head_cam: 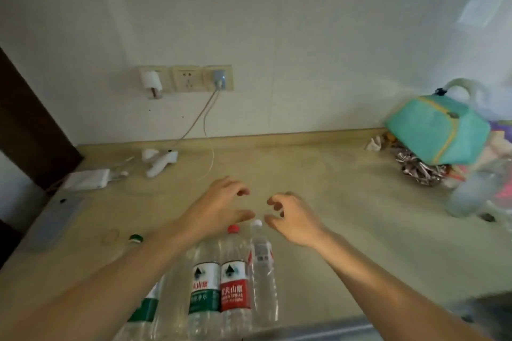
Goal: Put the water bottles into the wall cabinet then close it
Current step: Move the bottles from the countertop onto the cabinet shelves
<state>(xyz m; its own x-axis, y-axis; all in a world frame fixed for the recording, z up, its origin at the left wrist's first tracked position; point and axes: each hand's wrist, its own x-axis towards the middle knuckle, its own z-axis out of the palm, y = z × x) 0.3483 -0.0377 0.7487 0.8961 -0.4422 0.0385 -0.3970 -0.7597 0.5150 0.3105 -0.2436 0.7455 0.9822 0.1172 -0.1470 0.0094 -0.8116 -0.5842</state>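
Far left of the left hand (221, 202), a dark panel (30, 130) rises at the countertop's (346, 230) edge; a white power bank (87, 178) and a white corded device (160, 162) lie beyond that hand, under a row of wall sockets (185, 77) with two chargers plugged in. The counter's far edge meets the pale wall (277, 22). A green cap (135, 239) sits beside the left forearm.

Both hands hover above the counter, fingers loosely curled and grasping nothing, their fingertips near each other but apart. Beyond and between them the beige surface lies bare, with room toward the wall.

Under and nearer than the hands stands a tight row of upright water bottles, long axes vertical, caps pointing up toward the hands: a green-labelled bottle (146, 310) partly hidden by the left forearm, a second green-labelled bottle (205, 291) (its cap hidden by the left hand), a red-labelled bottle (235, 291) with a red cap, and a slim clear bottle (261, 271) with a white cap just under the right hand (293, 219).

Well right of the right hand, a teal handbag (437, 130) rests tilted on crumpled foil and wrappers, near the counter's right end.
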